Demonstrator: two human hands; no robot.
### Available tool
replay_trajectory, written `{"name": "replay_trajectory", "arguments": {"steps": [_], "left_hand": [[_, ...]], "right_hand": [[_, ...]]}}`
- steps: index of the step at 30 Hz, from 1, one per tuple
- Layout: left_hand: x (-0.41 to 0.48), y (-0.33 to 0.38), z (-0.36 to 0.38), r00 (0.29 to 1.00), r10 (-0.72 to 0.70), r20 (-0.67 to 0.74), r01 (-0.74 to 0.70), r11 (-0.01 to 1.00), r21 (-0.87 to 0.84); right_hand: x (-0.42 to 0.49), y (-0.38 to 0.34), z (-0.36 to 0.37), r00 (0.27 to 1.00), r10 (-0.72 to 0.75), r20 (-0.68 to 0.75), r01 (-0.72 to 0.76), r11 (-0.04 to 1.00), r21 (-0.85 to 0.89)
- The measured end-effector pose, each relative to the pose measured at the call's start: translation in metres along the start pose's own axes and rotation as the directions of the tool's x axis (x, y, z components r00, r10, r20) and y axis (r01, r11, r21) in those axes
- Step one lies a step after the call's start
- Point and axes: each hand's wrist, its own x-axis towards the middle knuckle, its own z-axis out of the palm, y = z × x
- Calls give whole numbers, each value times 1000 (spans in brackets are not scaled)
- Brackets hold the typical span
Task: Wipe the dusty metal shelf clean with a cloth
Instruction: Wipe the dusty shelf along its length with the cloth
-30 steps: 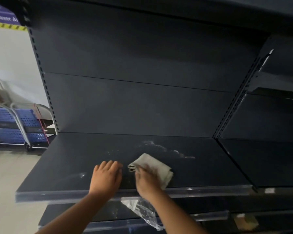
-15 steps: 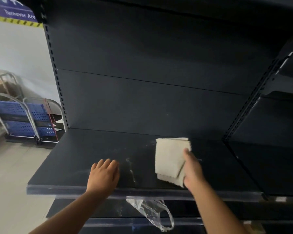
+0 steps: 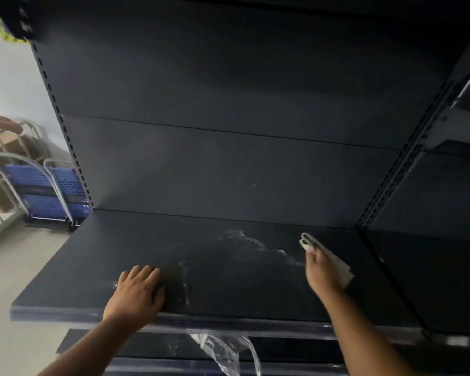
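Note:
A dark metal shelf runs across the view at waist height, with a whitish dust streak curving over its middle. My right hand holds a folded pale cloth against the shelf's right part, at the streak's right end. My left hand lies flat, fingers apart, on the shelf near its front edge, beside a smaller dust smear.
A clear plastic bag hangs below the front edge over a lower shelf. Another shelf bay adjoins on the right. Blue perforated trolleys stand on the floor at left, where another person's hand rests on a rail.
My right hand has swept the cloth from the shelf's front middle to the right and back. A curved dust streak shows where it passed. My left hand stays flat.

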Motion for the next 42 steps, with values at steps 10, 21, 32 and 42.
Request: {"name": "replay_trajectory", "arguments": {"steps": [10,21,32,42], "left_hand": [[-3,5,1,999,-41,-21,41,999,12],[-1,5,1,997,-61,-51,58,997,-55],[-6,1,2,998,11,-55,-15,998,-64],[-4,-25,-7,988,117,-100,-137,967,-216]], "right_hand": [[-63,-115,150,917,-273,290,314,944,-104],[-71,-172,154,828,-232,511,-339,518,785],[16,-100,61,998,8,68,-54,695,717],[-24,-131,161,986,-127,108,136,988,-74]]}}
